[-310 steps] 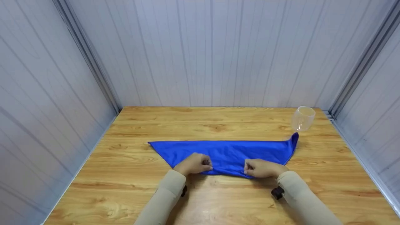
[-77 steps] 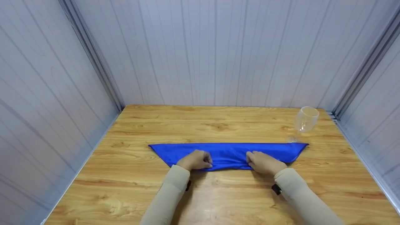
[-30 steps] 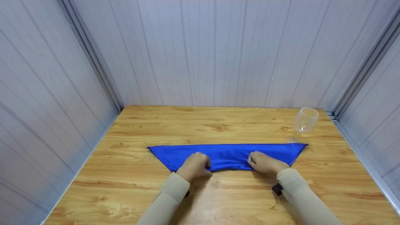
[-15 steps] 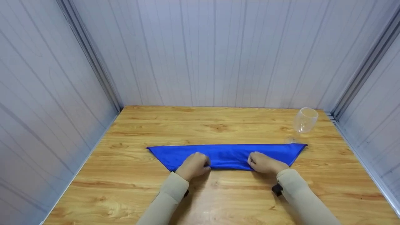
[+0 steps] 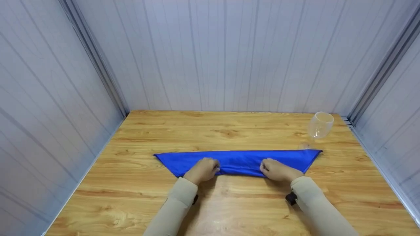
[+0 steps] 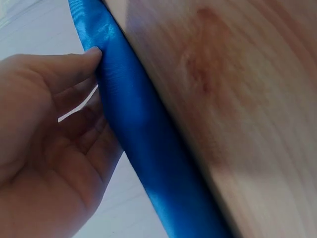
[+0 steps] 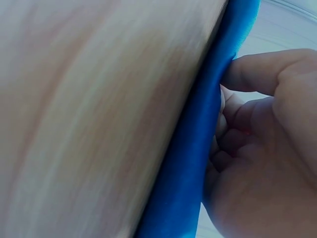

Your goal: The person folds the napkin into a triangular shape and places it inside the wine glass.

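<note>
A shiny blue cloth [image 5: 241, 160] lies across the table as a long, folded strip with pointed ends. My left hand [image 5: 202, 170] pinches its near edge left of the middle. In the left wrist view, the thumb [image 6: 91, 60] is on the near face of the folded edge and the other fingers reach behind it. Right of the middle, my right hand [image 5: 279, 170] grips the same edge. The right wrist view has its thumb [image 7: 257, 72] against the cloth [image 7: 198, 144], with the other fingers curled behind and partly hidden.
A clear stemmed glass [image 5: 321, 125] stands at the back right, its foot close to the cloth's far edge. The wood-grain table [image 5: 226, 209] is bounded by pale panel walls [image 5: 210, 55] at the back and both sides.
The cloth strip is narrower than ten seconds ago, and its raised right corner now lies flat. A second ago my left thumb was off the edge; now that hand pinches it, slightly farther forward.
</note>
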{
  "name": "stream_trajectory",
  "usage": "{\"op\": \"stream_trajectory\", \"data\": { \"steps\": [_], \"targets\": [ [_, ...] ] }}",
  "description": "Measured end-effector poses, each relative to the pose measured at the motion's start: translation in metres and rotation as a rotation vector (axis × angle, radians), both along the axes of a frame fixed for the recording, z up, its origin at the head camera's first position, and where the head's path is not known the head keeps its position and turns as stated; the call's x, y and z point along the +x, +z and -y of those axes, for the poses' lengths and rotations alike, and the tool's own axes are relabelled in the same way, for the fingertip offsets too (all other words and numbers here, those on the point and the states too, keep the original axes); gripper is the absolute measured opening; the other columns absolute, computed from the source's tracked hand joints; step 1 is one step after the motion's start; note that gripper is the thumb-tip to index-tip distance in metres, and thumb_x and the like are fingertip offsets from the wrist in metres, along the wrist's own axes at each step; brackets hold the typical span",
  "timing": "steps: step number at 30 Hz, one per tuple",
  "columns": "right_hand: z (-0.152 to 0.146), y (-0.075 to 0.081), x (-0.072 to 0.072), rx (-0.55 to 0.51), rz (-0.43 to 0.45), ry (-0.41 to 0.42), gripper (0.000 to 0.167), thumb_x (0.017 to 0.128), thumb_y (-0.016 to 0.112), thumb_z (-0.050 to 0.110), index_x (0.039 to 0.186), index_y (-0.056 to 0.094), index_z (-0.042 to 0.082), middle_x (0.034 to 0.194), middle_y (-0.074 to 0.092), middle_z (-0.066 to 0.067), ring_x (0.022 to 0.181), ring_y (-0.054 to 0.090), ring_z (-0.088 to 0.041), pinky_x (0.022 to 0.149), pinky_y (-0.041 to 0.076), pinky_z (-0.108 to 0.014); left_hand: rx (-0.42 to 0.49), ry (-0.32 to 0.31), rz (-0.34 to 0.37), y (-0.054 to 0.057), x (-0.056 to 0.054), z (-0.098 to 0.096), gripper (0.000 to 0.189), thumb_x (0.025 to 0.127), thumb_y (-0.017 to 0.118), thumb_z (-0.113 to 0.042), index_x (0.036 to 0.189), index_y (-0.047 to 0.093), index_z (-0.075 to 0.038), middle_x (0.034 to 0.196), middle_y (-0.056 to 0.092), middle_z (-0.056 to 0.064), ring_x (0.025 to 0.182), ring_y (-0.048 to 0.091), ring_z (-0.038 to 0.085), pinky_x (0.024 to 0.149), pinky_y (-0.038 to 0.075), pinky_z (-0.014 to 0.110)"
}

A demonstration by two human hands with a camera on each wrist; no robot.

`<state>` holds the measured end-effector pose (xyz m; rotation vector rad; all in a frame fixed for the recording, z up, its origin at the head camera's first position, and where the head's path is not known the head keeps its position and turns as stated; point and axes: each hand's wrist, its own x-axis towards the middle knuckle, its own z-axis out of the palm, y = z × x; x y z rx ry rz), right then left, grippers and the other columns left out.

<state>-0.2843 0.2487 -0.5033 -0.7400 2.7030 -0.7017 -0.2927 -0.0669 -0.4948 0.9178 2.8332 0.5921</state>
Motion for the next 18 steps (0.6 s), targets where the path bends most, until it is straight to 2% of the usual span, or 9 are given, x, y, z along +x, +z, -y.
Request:
{"op": "stream_trajectory", "data": {
  "steps": [10,18],
  "targets": [
    [-0.003,-0.002,-0.001,-0.01,-0.035,0.026,0.012,0.102,0.049,0.006,0.092,0.056,0.007,0.089,0.05,-0.001,0.081,0.047,-0.016,0.076,0.045,-0.039,-0.016,0.041,0.081,0.002,-0.009,-0.002,0.007,0.097,0.067,-0.012,0.1,0.071,-0.006,0.097,0.07,0.006,0.093,0.067,0.022,0.08,0.055,0.034],
    [-0.003,-0.002,0.0,-0.026,-0.036,0.01,0.012,0.103,0.049,0.007,0.092,0.056,0.008,0.089,0.05,-0.001,0.082,0.047,-0.017,0.076,0.044,-0.039,-0.054,0.059,0.095,0.004,-0.017,-0.007,0.006,0.094,0.072,-0.011,0.096,0.073,-0.005,0.097,0.07,0.007,0.092,0.066,0.022,0.079,0.055,0.034]
  ]
}}
